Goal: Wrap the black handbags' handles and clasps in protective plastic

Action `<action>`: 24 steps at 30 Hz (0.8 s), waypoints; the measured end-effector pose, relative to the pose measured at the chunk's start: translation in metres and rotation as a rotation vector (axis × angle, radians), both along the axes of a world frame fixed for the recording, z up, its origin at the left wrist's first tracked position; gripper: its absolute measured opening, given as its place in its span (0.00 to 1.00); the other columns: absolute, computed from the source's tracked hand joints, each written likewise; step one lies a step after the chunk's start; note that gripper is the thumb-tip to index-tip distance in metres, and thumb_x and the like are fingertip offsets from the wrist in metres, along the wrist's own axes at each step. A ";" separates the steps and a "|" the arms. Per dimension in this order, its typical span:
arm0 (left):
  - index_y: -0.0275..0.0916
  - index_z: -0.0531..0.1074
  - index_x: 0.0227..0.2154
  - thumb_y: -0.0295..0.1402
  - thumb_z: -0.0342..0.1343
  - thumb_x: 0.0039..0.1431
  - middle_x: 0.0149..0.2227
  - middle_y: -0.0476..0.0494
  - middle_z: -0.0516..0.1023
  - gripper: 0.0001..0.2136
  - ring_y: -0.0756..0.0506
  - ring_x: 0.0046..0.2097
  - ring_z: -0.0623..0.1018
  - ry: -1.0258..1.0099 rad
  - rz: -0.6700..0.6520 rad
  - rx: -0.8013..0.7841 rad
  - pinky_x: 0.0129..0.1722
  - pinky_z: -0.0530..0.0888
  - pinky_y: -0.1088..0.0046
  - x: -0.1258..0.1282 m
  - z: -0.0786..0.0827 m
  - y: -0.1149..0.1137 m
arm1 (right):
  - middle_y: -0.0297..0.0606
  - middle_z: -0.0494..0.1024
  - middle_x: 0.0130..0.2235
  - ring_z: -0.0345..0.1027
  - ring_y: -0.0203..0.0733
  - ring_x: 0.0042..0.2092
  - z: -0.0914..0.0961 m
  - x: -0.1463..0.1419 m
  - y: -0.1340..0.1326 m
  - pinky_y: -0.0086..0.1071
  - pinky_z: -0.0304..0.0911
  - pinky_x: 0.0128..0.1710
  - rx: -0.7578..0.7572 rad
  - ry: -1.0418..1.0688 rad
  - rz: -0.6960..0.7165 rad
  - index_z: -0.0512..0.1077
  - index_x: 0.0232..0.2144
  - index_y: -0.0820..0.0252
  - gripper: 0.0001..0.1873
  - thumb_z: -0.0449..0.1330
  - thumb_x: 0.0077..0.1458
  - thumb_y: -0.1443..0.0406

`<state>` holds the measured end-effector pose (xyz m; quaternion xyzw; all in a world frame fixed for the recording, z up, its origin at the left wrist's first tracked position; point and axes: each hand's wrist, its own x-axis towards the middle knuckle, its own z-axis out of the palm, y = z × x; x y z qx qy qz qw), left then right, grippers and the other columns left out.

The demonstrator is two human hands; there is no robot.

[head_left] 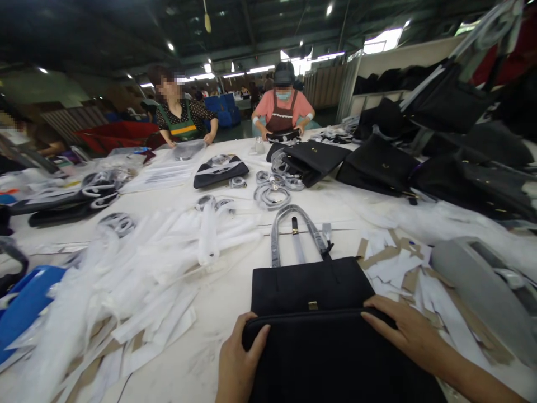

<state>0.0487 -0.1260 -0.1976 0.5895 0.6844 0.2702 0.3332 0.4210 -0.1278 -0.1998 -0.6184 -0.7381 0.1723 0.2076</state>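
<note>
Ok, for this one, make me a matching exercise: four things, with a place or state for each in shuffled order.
1. Left hand
2. Grey object
3. Gold clasp
4. Red bin

A. Beyond the table
B. On the black bag with handles
C. Gripping the edge of the nearest black piece
D. Beside scattered strips, at the right

Pairs: 1-C, 2-D, 3-B, 4-A

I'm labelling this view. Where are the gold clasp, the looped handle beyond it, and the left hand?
Gold clasp (312,305): head view, its middle.
Looped handle (290,210): head view, top of its arch.
Left hand (238,358): head view, its back.
</note>
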 end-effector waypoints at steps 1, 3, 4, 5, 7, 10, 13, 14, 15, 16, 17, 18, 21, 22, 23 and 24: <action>0.46 0.72 0.40 0.50 0.53 0.59 0.39 0.48 0.81 0.15 0.39 0.44 0.80 -0.001 0.002 0.013 0.45 0.74 0.63 -0.001 0.000 0.000 | 0.39 0.81 0.42 0.76 0.49 0.44 0.001 -0.001 -0.001 0.40 0.71 0.44 0.011 0.005 0.004 0.75 0.40 0.53 0.19 0.54 0.61 0.48; 0.45 0.72 0.39 0.51 0.52 0.59 0.38 0.48 0.81 0.16 0.39 0.42 0.80 -0.008 0.003 0.033 0.43 0.74 0.64 -0.002 -0.001 0.000 | 0.39 0.81 0.41 0.76 0.48 0.43 0.003 -0.002 -0.001 0.40 0.71 0.44 0.026 0.015 0.011 0.75 0.39 0.53 0.18 0.53 0.62 0.50; 0.45 0.72 0.39 0.51 0.52 0.59 0.37 0.48 0.81 0.16 0.40 0.42 0.80 -0.012 0.001 0.038 0.43 0.74 0.64 -0.002 -0.001 0.000 | 0.38 0.81 0.41 0.76 0.48 0.43 0.004 -0.003 -0.001 0.39 0.71 0.44 0.031 0.021 0.013 0.75 0.39 0.53 0.17 0.53 0.63 0.51; 0.45 0.73 0.38 0.52 0.52 0.59 0.37 0.48 0.81 0.17 0.40 0.42 0.80 -0.016 -0.002 0.041 0.42 0.75 0.65 -0.003 -0.002 0.001 | 0.38 0.81 0.41 0.76 0.47 0.43 0.005 -0.004 0.000 0.39 0.71 0.44 0.033 0.029 0.013 0.75 0.39 0.53 0.17 0.52 0.63 0.51; 0.44 0.73 0.38 0.52 0.53 0.59 0.38 0.48 0.81 0.17 0.39 0.42 0.80 -0.023 -0.009 0.039 0.42 0.75 0.65 -0.003 -0.002 0.001 | 0.38 0.81 0.41 0.76 0.47 0.43 0.006 -0.005 0.000 0.39 0.71 0.44 0.036 0.049 0.007 0.75 0.39 0.53 0.17 0.53 0.63 0.51; 0.44 0.73 0.39 0.52 0.52 0.59 0.38 0.47 0.81 0.18 0.39 0.43 0.80 -0.028 -0.006 0.042 0.43 0.75 0.64 -0.004 -0.001 0.000 | 0.37 0.81 0.43 0.75 0.48 0.46 0.008 -0.005 -0.004 0.40 0.71 0.47 0.053 0.098 -0.070 0.75 0.41 0.51 0.17 0.54 0.62 0.50; 0.43 0.73 0.38 0.53 0.51 0.60 0.38 0.46 0.81 0.18 0.39 0.44 0.80 -0.046 -0.003 0.055 0.44 0.75 0.64 -0.007 0.001 -0.003 | 0.38 0.79 0.48 0.73 0.51 0.50 0.009 -0.002 -0.016 0.45 0.69 0.53 0.084 0.143 -0.261 0.74 0.46 0.50 0.21 0.54 0.60 0.47; 0.43 0.74 0.38 0.52 0.51 0.60 0.38 0.46 0.81 0.18 0.39 0.44 0.79 -0.054 -0.003 0.058 0.44 0.75 0.63 -0.007 0.001 -0.004 | 0.38 0.78 0.50 0.73 0.51 0.51 0.008 0.000 -0.023 0.46 0.69 0.54 0.086 0.153 -0.329 0.73 0.48 0.49 0.22 0.54 0.59 0.46; 0.43 0.74 0.38 0.52 0.50 0.60 0.38 0.46 0.81 0.18 0.38 0.44 0.79 -0.060 -0.002 0.060 0.44 0.75 0.63 -0.008 0.002 -0.006 | 0.38 0.77 0.52 0.73 0.52 0.51 0.007 0.002 -0.032 0.47 0.69 0.53 0.078 0.166 -0.389 0.72 0.50 0.49 0.24 0.53 0.59 0.45; 0.43 0.74 0.38 0.52 0.50 0.60 0.38 0.45 0.81 0.19 0.38 0.44 0.79 -0.064 0.003 0.062 0.45 0.76 0.62 -0.008 0.002 -0.007 | 0.39 0.76 0.54 0.73 0.53 0.51 0.004 0.005 -0.041 0.46 0.71 0.52 0.060 0.181 -0.436 0.72 0.51 0.49 0.26 0.53 0.58 0.44; 0.42 0.74 0.39 0.52 0.50 0.60 0.39 0.44 0.81 0.19 0.38 0.45 0.79 -0.064 0.017 0.075 0.46 0.76 0.61 -0.007 0.002 -0.009 | 0.40 0.75 0.55 0.74 0.53 0.50 0.001 0.008 -0.051 0.45 0.72 0.50 0.036 0.191 -0.470 0.72 0.51 0.50 0.27 0.54 0.57 0.44; 0.42 0.74 0.40 0.52 0.51 0.61 0.41 0.43 0.81 0.19 0.37 0.47 0.79 -0.063 0.034 0.104 0.49 0.75 0.59 -0.006 0.002 -0.010 | 0.41 0.75 0.55 0.75 0.54 0.50 -0.003 0.010 -0.061 0.43 0.74 0.48 0.005 0.197 -0.491 0.73 0.51 0.51 0.28 0.54 0.56 0.43; 0.42 0.74 0.44 0.49 0.51 0.61 0.53 0.40 0.76 0.18 0.36 0.57 0.72 -0.048 0.077 0.221 0.59 0.67 0.53 -0.002 0.001 -0.012 | 0.43 0.81 0.48 0.76 0.56 0.47 -0.013 0.017 -0.086 0.41 0.77 0.42 -0.067 0.194 -0.501 0.77 0.44 0.54 0.29 0.56 0.53 0.42; 0.42 0.74 0.46 0.48 0.51 0.62 0.56 0.40 0.74 0.18 0.36 0.59 0.70 -0.048 0.075 0.239 0.62 0.65 0.52 -0.001 0.000 -0.012 | 0.43 0.82 0.45 0.77 0.57 0.45 -0.015 0.019 -0.092 0.41 0.78 0.40 -0.085 0.192 -0.490 0.78 0.43 0.54 0.29 0.56 0.52 0.41; 0.43 0.74 0.46 0.47 0.50 0.63 0.57 0.40 0.73 0.17 0.37 0.60 0.69 -0.051 0.062 0.238 0.63 0.64 0.52 -0.001 0.000 -0.011 | 0.43 0.83 0.43 0.78 0.56 0.43 -0.014 0.020 -0.095 0.41 0.78 0.38 -0.094 0.191 -0.477 0.78 0.43 0.54 0.29 0.56 0.52 0.41; 0.43 0.74 0.47 0.46 0.50 0.63 0.57 0.40 0.73 0.17 0.37 0.60 0.70 -0.054 0.041 0.221 0.63 0.64 0.52 -0.002 0.000 -0.011 | 0.43 0.83 0.42 0.79 0.56 0.41 -0.012 0.021 -0.096 0.41 0.79 0.37 -0.090 0.184 -0.459 0.78 0.43 0.54 0.29 0.56 0.52 0.41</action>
